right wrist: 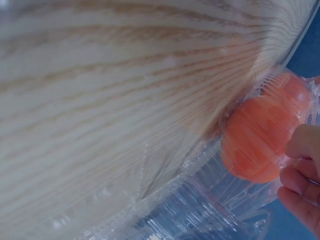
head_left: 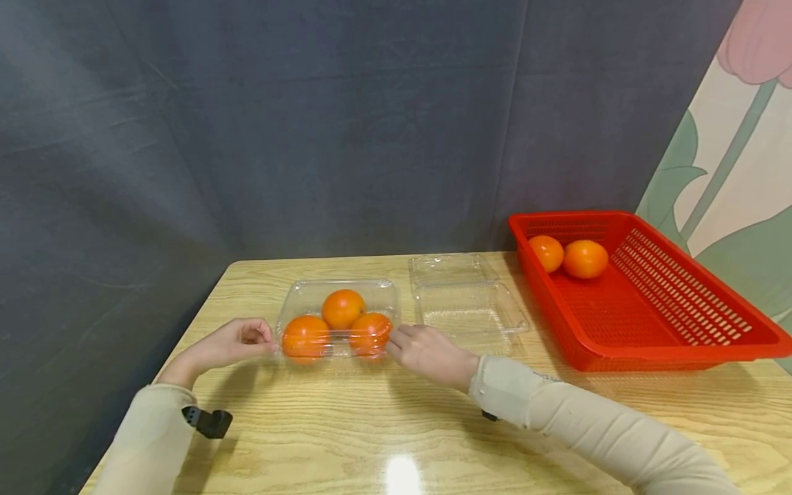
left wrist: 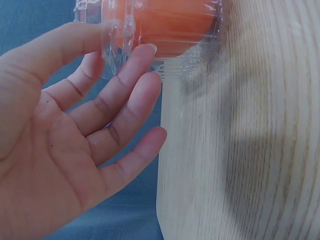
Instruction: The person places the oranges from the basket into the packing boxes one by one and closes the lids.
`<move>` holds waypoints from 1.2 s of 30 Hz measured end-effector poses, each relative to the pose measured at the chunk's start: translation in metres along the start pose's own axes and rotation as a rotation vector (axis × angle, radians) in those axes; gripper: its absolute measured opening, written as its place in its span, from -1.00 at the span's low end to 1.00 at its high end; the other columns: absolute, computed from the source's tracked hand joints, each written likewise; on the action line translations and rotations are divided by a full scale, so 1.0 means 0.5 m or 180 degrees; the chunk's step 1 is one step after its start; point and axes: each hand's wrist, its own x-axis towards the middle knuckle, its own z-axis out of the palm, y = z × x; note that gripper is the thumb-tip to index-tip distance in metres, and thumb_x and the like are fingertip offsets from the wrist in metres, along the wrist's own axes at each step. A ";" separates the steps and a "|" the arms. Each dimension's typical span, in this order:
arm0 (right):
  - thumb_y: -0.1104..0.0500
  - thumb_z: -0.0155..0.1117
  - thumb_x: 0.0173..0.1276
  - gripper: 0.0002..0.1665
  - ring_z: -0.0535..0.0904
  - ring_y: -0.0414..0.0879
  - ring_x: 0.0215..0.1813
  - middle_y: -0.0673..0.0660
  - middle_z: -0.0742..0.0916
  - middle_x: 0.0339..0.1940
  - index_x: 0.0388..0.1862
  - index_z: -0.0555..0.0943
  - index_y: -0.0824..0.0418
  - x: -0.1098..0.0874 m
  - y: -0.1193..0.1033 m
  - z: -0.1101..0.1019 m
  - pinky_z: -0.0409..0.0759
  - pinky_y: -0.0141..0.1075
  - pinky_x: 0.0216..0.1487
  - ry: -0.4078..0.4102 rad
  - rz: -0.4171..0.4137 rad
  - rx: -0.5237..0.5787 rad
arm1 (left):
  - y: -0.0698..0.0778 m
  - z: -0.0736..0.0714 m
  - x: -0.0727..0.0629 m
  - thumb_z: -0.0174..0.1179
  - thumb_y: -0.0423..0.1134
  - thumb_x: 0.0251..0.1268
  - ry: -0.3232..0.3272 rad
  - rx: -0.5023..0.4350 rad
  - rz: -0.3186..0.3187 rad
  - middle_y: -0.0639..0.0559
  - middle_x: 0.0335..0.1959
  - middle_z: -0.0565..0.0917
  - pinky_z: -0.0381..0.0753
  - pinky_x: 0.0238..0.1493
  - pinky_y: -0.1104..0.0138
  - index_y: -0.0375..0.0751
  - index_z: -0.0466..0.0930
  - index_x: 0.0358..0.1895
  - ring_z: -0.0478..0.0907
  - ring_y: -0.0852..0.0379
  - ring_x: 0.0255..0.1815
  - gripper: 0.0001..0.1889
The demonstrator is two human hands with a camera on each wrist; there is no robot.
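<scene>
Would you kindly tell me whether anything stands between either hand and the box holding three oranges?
Nothing visible does: the left hand is at the near left corner of the box and the right hand at its near right corner. The second box and the basket are off to the right, not in between.
</scene>
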 end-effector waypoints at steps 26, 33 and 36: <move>0.41 0.36 -0.02 -0.77 0.53 -0.29 -0.42 -0.07 0.66 -0.45 -0.39 0.61 0.14 0.000 0.003 0.002 0.49 -0.59 -0.46 -0.0102 0.0091 0.0203 | -0.010 0.001 0.006 0.14 -0.21 0.29 -0.0265 -0.0228 -0.0334 -0.04 -0.45 0.60 0.48 -0.12 0.37 -0.32 0.27 -0.31 0.58 0.11 -0.28 -0.73; 0.41 0.35 -0.01 -0.77 0.52 -0.30 -0.44 -0.08 0.65 -0.47 -0.41 0.60 0.13 0.000 0.001 0.005 0.47 -0.59 -0.47 -0.0105 0.0114 0.0233 | -0.006 0.001 0.007 0.13 -0.25 0.30 -0.0252 -0.0181 -0.0347 0.03 -0.51 0.55 0.47 -0.21 0.37 -0.28 0.24 -0.35 0.53 0.14 -0.38 -0.75; 0.41 0.35 -0.02 -0.77 0.52 -0.30 -0.44 -0.08 0.65 -0.47 -0.41 0.60 0.13 -0.001 0.001 0.005 0.48 -0.59 -0.47 -0.0115 0.0127 0.0241 | -0.005 0.002 0.008 0.11 -0.29 0.30 -0.0244 -0.0171 -0.0341 0.05 -0.55 0.50 0.45 -0.26 0.37 -0.29 0.21 -0.36 0.50 0.14 -0.42 -0.76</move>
